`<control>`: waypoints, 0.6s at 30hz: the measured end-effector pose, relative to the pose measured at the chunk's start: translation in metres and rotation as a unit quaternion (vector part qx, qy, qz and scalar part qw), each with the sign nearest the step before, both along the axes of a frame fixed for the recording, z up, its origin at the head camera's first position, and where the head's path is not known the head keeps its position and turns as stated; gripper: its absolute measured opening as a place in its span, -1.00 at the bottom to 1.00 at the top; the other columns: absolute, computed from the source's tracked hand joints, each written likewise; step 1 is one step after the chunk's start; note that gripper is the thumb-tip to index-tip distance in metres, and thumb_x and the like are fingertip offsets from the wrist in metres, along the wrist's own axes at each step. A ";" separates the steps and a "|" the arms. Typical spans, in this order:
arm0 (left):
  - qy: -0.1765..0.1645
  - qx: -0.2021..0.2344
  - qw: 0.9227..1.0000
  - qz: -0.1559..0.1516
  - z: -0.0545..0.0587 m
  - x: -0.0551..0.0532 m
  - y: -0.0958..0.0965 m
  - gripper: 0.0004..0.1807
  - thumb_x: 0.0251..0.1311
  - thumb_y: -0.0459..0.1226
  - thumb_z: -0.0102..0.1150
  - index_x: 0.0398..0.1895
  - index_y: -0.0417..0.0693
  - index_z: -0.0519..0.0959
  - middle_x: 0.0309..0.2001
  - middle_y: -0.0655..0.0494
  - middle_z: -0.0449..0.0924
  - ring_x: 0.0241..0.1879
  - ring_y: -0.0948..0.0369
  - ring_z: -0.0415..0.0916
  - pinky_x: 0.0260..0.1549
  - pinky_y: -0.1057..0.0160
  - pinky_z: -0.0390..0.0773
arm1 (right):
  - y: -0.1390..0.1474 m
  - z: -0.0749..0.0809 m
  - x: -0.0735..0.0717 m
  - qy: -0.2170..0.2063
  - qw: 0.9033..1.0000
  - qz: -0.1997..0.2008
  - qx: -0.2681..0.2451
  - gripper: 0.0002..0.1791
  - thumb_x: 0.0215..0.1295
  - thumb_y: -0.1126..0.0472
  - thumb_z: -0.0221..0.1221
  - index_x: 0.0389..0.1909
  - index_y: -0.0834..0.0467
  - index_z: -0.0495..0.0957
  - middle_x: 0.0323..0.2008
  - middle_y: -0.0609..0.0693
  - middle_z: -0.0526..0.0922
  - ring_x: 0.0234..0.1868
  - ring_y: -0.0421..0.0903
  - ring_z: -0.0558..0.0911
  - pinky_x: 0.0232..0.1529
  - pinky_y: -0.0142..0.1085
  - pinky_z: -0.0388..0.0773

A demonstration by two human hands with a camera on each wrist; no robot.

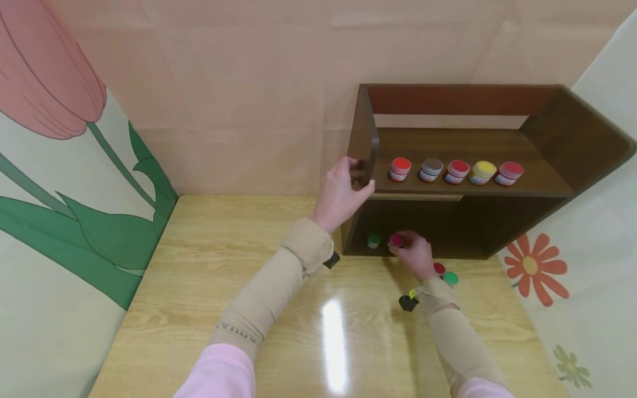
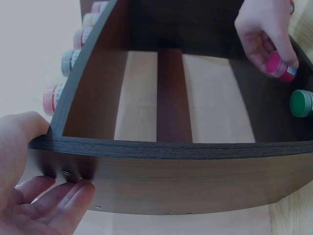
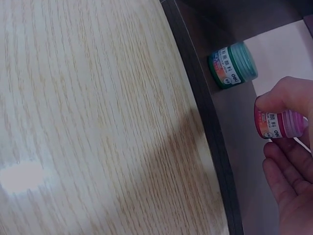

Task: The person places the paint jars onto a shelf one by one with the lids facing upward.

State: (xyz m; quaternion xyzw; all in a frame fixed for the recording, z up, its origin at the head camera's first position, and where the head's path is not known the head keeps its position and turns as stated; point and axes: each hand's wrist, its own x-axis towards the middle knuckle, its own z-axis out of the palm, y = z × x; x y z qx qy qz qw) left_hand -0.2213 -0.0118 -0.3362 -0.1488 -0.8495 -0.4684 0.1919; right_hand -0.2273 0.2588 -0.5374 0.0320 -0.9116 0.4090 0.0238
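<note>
Right hand (image 1: 418,257) pinched a pink jar (image 3: 282,124)
A green jar (image 3: 232,66) stood near; the left hand (image 1: 340,193) gripped the shelf's side (image 2: 195,181).

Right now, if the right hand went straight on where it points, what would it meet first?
Probably the green jar in the shelf, just beyond the pink jar the right hand holds; depth is unclear, though.
</note>
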 end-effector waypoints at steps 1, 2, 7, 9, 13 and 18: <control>0.000 0.000 1.000 0.000 0.000 0.000 0.000 -0.53 0.23 -0.22 0.40 0.09 -0.26 0.46 0.02 -0.04 0.57 -0.14 0.17 0.62 -0.19 0.46 0.54 | 0.000 -0.001 -0.001 -0.001 1.000 0.001 -0.001 -0.61 0.19 0.27 0.41 0.02 0.28 0.59 -0.08 0.23 0.69 -0.05 0.15 0.66 -0.04 -0.10 0.56; 0.000 0.001 1.000 0.000 0.000 0.000 0.000 -0.53 0.23 -0.22 0.40 0.09 -0.26 0.46 0.02 -0.04 0.57 -0.14 0.17 0.62 -0.19 0.46 0.54 | 0.001 -0.002 -0.001 -0.001 1.000 0.003 0.001 -0.61 0.20 0.27 0.40 0.03 0.29 0.59 -0.07 0.24 0.69 -0.05 0.16 0.66 -0.04 -0.09 0.56; 0.001 0.002 1.000 0.001 0.000 0.000 0.000 -0.53 0.23 -0.22 0.40 0.08 -0.26 0.46 0.02 -0.04 0.58 -0.15 0.17 0.61 -0.20 0.46 0.53 | 0.003 -0.007 -0.005 -0.004 1.000 0.014 0.005 -0.60 0.23 0.27 0.38 0.06 0.30 0.58 -0.06 0.26 0.68 -0.05 0.17 0.65 -0.04 -0.03 0.57; 0.001 0.002 1.000 0.002 -0.001 0.000 0.000 -0.53 0.23 -0.22 0.40 0.08 -0.26 0.46 0.01 -0.04 0.58 -0.15 0.18 0.61 -0.20 0.46 0.53 | 0.004 -0.009 -0.007 -0.005 1.000 0.016 0.009 -0.59 0.22 0.26 0.38 0.07 0.30 0.59 -0.07 0.26 0.68 -0.06 0.17 0.65 -0.05 -0.03 0.57; 0.000 0.005 1.000 0.001 -0.001 0.000 0.000 -0.53 0.23 -0.22 0.40 0.08 -0.26 0.46 0.01 -0.04 0.58 -0.16 0.19 0.61 -0.20 0.46 0.53 | 0.003 -0.011 -0.010 -0.006 1.000 0.020 0.018 -0.58 0.20 0.26 0.38 0.07 0.31 0.59 -0.09 0.25 0.69 -0.09 0.15 0.66 -0.08 -0.04 0.57; -0.002 0.001 1.000 0.003 0.000 0.001 0.000 -0.53 0.23 -0.21 0.40 0.08 -0.25 0.46 0.01 -0.05 0.58 -0.16 0.18 0.61 -0.20 0.45 0.53 | 0.001 -0.010 -0.012 -0.005 0.999 0.023 0.028 -0.59 0.20 0.27 0.38 0.05 0.31 0.60 -0.11 0.24 0.70 -0.13 0.14 0.66 -0.14 -0.09 0.58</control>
